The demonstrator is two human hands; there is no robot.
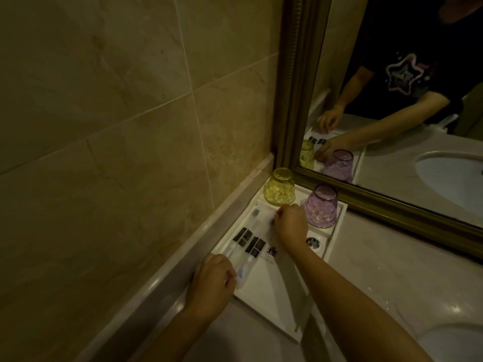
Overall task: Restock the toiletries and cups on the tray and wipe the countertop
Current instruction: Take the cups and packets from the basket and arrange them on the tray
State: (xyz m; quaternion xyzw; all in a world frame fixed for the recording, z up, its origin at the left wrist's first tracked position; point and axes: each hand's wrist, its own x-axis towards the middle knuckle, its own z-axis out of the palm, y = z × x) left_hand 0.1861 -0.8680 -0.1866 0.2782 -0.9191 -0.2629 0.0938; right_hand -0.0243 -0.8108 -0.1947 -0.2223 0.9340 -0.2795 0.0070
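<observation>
A: Nearest the camera is the right forearm, crossing over the white tray [264,291] toward the far end. What is the right hand [290,226] doing?

B: Its fingers are curled down and pinched on the far end of a wrapped toothbrush packet [254,246], just in front of the cups.

A: And the left hand [213,282]?

B: It rests at the tray's near left corner, fingers closed on the near end of the same packet, close to the wall ledge.

A: Is there a second packet?

B: Yes, another wrapped toothbrush [241,237] lies just beside it, nearer the wall, with black labels across the middle of both.

A: Where are the cups?

B: The yellow cup [279,186] stands upside down in the tray's far corner by the mirror frame [295,82]. The purple cup [319,206] sits upside down to its right, near but apart from it.

A: Anything else on the tray?

B: A small round item [312,242] lies in a side compartment below the purple cup; what it is cannot be told. The tray sits on the pale countertop [379,270], tucked into the corner.
</observation>
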